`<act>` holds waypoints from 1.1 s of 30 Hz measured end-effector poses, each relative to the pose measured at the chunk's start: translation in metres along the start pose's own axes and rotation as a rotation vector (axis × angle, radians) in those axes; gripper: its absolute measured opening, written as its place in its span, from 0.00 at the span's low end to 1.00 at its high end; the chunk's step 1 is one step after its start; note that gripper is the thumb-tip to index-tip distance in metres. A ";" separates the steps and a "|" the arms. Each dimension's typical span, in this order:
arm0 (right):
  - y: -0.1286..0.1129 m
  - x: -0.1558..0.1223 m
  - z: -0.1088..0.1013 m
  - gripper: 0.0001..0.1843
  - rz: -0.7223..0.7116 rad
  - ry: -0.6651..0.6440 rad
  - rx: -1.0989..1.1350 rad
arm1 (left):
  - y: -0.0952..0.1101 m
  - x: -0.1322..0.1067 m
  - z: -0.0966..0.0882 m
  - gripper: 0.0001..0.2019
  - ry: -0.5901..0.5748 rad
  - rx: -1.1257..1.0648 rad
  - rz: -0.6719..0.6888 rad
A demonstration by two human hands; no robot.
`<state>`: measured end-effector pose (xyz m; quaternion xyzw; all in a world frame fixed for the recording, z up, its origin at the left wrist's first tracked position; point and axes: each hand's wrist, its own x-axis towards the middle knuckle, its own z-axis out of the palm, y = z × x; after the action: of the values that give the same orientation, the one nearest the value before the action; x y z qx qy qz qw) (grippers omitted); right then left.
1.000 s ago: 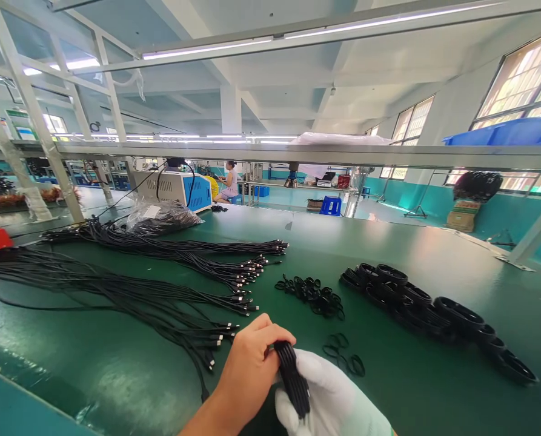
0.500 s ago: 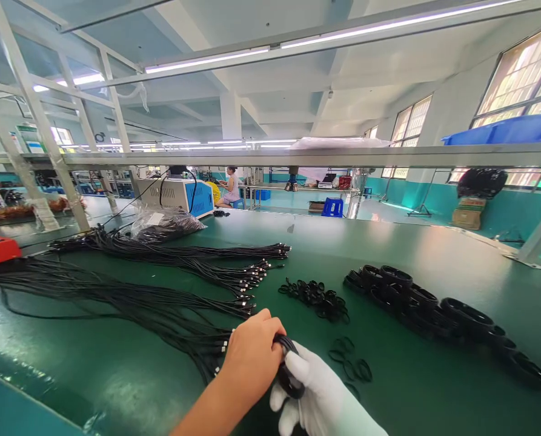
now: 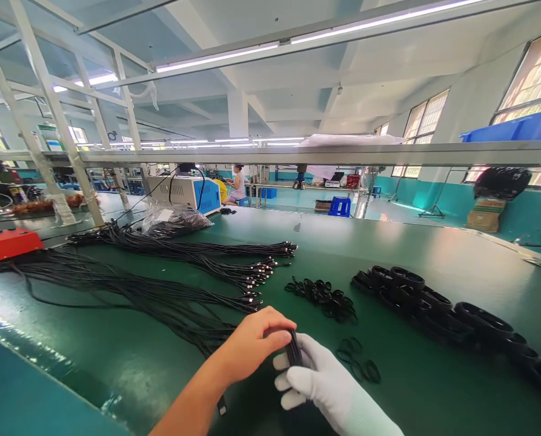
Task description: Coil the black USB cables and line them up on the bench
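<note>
A coiled black cable (image 3: pixel 293 351) is held between my hands above the green table, its wound strands side by side. My bare left hand (image 3: pixel 261 339) pinches the coil's upper end with thumb and fingers. From the right, my right hand (image 3: pixel 318 375) in a white glove wraps its fingers and thumb round the coil. A cable end with a pale connector (image 3: pixel 222 407) shows below my left wrist. Left of my hands lie long, straight black cables (image 3: pixel 129 290) with pale connector tips. Small black bands or loops (image 3: pixel 358 360) lie right of my glove.
A pile of small black loops (image 3: pixel 325 298) and a row of wound black coils (image 3: pixel 434 309) lie to the right. At the left sits a red box (image 3: pixel 11 242). Farther back are a plastic bag (image 3: pixel 174 221) and a blue-white machine (image 3: pixel 186 192). A shelf beam (image 3: pixel 270 155) crosses above; a person sits beyond.
The coil has turned to show its strands edge-on. My left fingers have shifted to its upper end, while my gloved fingers have moved round it. The view has swung slightly left.
</note>
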<state>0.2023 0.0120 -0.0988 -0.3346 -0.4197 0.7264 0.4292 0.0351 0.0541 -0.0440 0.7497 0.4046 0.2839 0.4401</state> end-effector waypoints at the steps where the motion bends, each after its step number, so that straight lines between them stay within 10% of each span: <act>1: -0.001 -0.001 0.000 0.32 -0.005 -0.020 0.035 | 0.001 -0.002 0.002 0.14 0.050 0.022 0.030; 14: -0.001 -0.008 0.005 0.29 0.026 -0.146 0.099 | -0.027 -0.011 0.041 0.22 0.353 0.208 0.306; 23: -0.005 -0.007 -0.007 0.30 -0.001 -0.356 0.420 | -0.003 0.003 0.009 0.14 0.436 0.102 0.110; 26: -0.010 -0.003 -0.003 0.31 -0.032 -0.110 0.163 | -0.032 0.010 0.007 0.14 0.582 0.208 0.082; 33: -0.099 -0.018 -0.065 0.37 -0.196 0.894 -0.742 | -0.084 0.017 0.008 0.11 0.381 0.390 0.129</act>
<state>0.2985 0.0445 -0.0359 -0.6960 -0.4530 0.2762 0.4837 0.0204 0.0892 -0.1208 0.7776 0.4786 0.3636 0.1846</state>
